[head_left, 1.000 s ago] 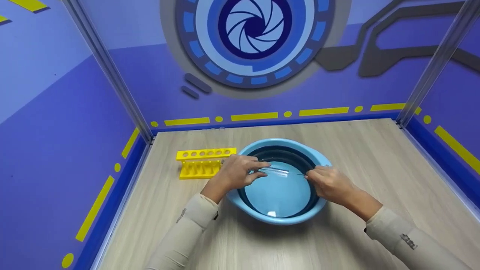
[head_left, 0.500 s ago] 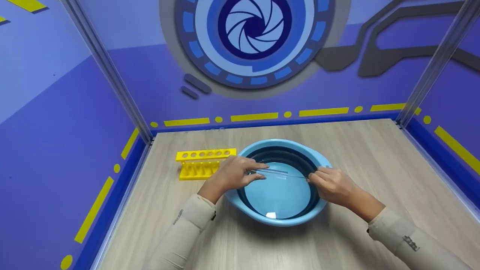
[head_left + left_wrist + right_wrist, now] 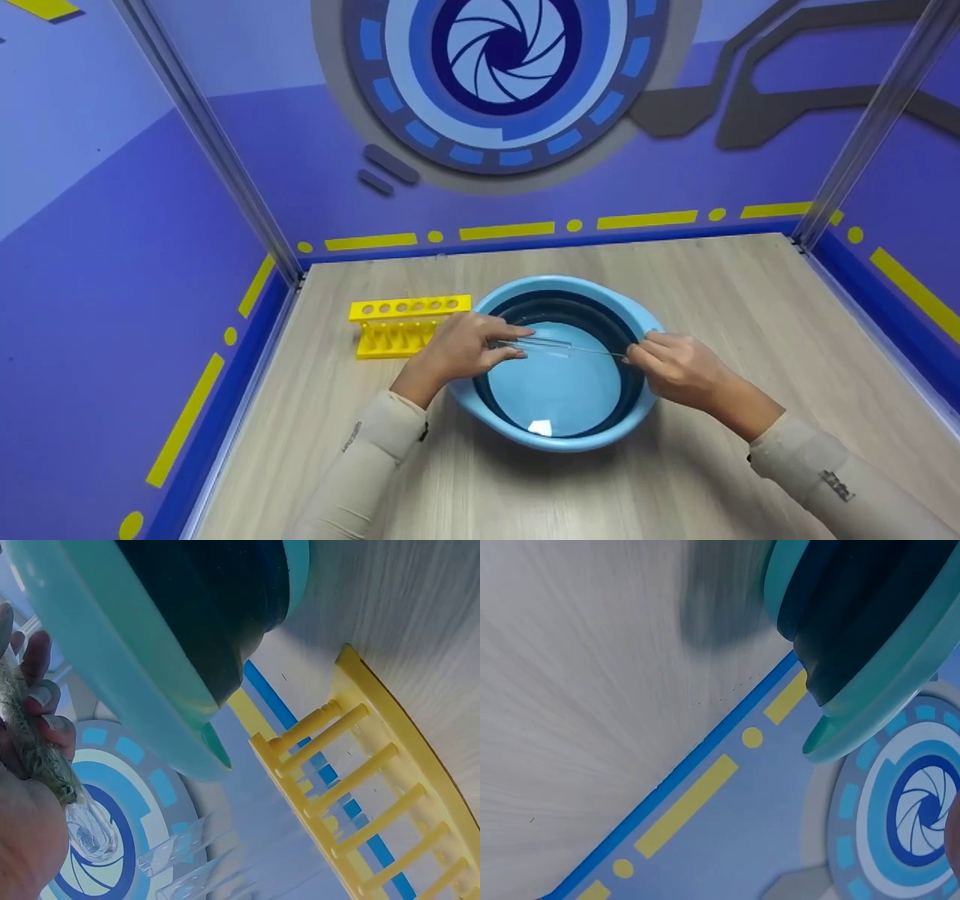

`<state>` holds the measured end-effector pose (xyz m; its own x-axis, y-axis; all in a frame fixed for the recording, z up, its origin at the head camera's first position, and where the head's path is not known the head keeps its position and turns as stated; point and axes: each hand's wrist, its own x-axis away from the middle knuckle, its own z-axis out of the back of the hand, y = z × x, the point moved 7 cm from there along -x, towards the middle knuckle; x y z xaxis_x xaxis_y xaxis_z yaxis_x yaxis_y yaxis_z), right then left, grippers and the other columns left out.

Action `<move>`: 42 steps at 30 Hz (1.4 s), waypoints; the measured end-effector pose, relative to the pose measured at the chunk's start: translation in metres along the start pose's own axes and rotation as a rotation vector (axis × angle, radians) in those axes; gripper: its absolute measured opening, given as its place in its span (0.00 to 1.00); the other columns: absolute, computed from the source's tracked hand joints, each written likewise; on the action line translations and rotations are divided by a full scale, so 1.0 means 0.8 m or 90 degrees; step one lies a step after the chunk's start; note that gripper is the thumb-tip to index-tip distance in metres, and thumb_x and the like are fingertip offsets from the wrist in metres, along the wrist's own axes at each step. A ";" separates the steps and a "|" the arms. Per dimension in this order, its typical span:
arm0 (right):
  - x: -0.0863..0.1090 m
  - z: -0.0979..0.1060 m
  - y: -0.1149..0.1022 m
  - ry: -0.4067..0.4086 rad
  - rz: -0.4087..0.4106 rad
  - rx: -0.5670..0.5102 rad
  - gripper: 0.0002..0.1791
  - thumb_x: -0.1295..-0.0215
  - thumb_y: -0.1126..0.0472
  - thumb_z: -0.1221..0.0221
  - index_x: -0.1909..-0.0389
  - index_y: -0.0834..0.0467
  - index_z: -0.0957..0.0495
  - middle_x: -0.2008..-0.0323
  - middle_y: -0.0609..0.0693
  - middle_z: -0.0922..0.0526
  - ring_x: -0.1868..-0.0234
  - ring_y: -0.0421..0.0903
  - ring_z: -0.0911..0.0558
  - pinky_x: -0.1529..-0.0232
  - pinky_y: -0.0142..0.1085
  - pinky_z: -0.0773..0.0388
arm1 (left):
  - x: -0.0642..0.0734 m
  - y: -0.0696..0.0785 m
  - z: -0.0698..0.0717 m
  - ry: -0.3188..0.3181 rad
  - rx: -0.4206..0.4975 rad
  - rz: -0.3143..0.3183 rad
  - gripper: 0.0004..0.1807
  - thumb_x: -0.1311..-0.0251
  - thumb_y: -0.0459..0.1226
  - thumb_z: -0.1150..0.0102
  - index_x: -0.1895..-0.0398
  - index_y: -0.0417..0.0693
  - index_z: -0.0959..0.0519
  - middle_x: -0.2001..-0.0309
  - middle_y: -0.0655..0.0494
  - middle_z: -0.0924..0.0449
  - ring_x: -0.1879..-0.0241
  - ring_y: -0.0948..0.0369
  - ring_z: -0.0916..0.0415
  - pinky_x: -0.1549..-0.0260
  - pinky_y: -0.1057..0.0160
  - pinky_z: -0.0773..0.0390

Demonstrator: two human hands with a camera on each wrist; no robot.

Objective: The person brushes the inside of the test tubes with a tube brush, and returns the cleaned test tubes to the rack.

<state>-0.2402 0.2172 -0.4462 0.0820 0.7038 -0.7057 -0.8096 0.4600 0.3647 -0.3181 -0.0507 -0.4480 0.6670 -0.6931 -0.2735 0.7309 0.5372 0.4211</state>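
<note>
Over the light blue basin (image 3: 555,442), my left hand (image 3: 466,345) holds a clear test tube (image 3: 553,343) lying nearly level between thumb and fingers. Inside that tube the left wrist view shows the bristles of a test tube brush (image 3: 37,746). The brush's thin wire handle runs out of the tube's mouth to the right. At the basin's right rim, my right hand (image 3: 679,367) pinches the wire's end with curled fingers. Only a sliver of the right hand shows in the right wrist view.
A yellow test tube rack (image 3: 397,341) stands left of the basin, partly behind my left hand. Several clear tubes (image 3: 172,851) lie beyond the rack, barely visible from the head. Blue-purple panels (image 3: 247,187) wall in the wooden table (image 3: 720,292) at the back and sides.
My right hand has shifted right, and more of the brush's wire shows outside the tube. My left hand has moved slightly left, still holding the tube.
</note>
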 end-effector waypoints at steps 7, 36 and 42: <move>0.005 0.003 0.000 0.012 -0.005 0.020 0.21 0.14 0.57 0.49 0.69 0.60 0.19 0.82 0.49 0.22 0.84 0.41 0.27 0.82 0.29 0.23 | -0.001 0.005 0.008 0.018 -0.028 -0.015 0.21 0.28 0.54 0.35 0.34 0.72 0.17 0.75 0.64 0.18 0.82 0.69 0.36 0.79 0.73 0.34; 0.022 -0.002 0.011 -0.045 -0.098 -0.042 0.23 0.13 0.54 0.52 0.69 0.58 0.19 0.78 0.48 0.18 0.79 0.40 0.20 0.75 0.32 0.15 | 0.018 -0.017 0.011 0.062 -0.060 -0.008 0.20 0.27 0.51 0.34 0.34 0.69 0.16 0.66 0.63 0.10 0.78 0.68 0.34 0.76 0.74 0.34; 0.026 -0.005 0.015 -0.054 -0.166 -0.114 0.10 0.21 0.64 0.40 0.68 0.58 0.19 0.80 0.46 0.23 0.77 0.36 0.27 0.74 0.26 0.21 | 0.023 -0.018 0.015 0.090 -0.105 -0.023 0.19 0.27 0.49 0.33 0.35 0.69 0.15 0.71 0.61 0.13 0.80 0.68 0.38 0.78 0.74 0.39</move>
<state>-0.2503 0.2354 -0.4590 0.3421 0.6210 -0.7052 -0.8437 0.5334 0.0605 -0.3185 -0.0770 -0.4486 0.6453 -0.6449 -0.4095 0.7605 0.5927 0.2652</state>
